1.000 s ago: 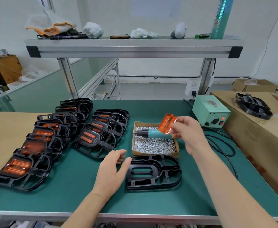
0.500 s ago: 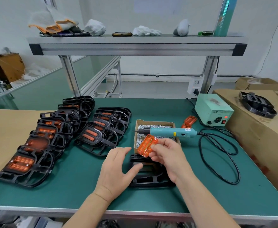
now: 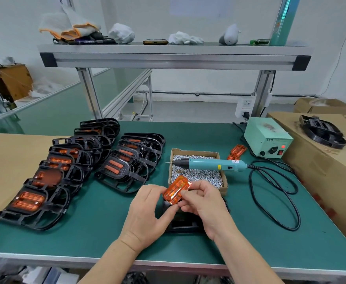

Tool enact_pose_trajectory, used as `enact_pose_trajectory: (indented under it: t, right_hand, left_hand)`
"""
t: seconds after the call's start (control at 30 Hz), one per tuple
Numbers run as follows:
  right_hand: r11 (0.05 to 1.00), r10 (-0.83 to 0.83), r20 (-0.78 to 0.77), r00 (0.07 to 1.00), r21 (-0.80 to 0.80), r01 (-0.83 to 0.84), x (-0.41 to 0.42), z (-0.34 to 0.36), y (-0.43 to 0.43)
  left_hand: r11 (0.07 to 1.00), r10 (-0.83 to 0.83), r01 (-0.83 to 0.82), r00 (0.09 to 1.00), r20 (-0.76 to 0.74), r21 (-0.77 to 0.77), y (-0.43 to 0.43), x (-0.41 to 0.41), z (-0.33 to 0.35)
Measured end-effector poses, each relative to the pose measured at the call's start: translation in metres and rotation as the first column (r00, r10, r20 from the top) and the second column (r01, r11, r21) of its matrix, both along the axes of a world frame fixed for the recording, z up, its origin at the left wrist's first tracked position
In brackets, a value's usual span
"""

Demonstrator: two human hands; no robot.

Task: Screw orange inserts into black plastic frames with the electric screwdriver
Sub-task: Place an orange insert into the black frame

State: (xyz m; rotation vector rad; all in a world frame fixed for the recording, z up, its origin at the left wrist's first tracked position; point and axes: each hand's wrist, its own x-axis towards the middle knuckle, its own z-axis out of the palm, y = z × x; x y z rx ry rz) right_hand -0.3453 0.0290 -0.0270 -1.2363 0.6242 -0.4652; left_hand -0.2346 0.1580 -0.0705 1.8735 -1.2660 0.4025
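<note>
Nearest you, both of your hands meet above a black frame [image 3: 184, 224] that lies flat on the green table [image 3: 98, 226] and is mostly hidden beneath them. Your left hand [image 3: 147, 210] and right hand [image 3: 204, 206] both pinch one orange insert [image 3: 177, 190] by its edges, fingers curled around it. You hold it tilted just above the frame, likely to line it up with its seat before lowering it in.

Just beyond your hands sits a cardboard box [image 3: 194, 151] of small silver screws. The screwdriver [image 3: 215, 164] rests across its top, tip pointing left, close at hand for the fastening that is not yet begun. Its black cable [image 3: 276, 201] loops over the table on the right to a pale green power box [image 3: 268, 136], whose red light glows. Two spare inserts [image 3: 237, 150] lie between the boxes.

To the left, finished frames [image 3: 34, 199] with orange inserts overlap in two rows, set clear of your working space. Farthest away, a metal shelf [image 3: 174, 56] carries gloves and rags.
</note>
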Motion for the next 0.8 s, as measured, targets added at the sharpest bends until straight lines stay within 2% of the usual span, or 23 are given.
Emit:
enact_pose_trajectory:
  t: [0.23, 0.53, 0.7, 0.8]
  right_hand:
    - [0.999, -0.005, -0.007, 1.000, -0.048, 0.005, -0.003, -0.002, -0.001]
    - [0.936, -0.123, -0.082, 0.989, -0.342, 0.088, -0.014, 0.000, -0.025]
    - [0.864, -0.086, -0.120, 0.989, -0.503, 0.014, -0.020, 0.003, -0.030]
    - [0.847, -0.027, -0.124, 0.992, -0.529, -0.043, -0.022, 0.006, -0.029]
  left_hand:
    - [0.999, -0.033, 0.033, 0.999, -0.019, 0.002, 0.000, 0.001, 0.001]
    - [0.997, -0.072, 0.074, 0.996, -0.052, 0.026, 0.001, 0.001, 0.002]
    - [0.994, -0.097, 0.100, 0.994, -0.055, 0.052, 0.002, 0.000, 0.004]
    - [0.990, -0.117, 0.121, 0.991, -0.060, 0.071, 0.002, -0.001, 0.004]
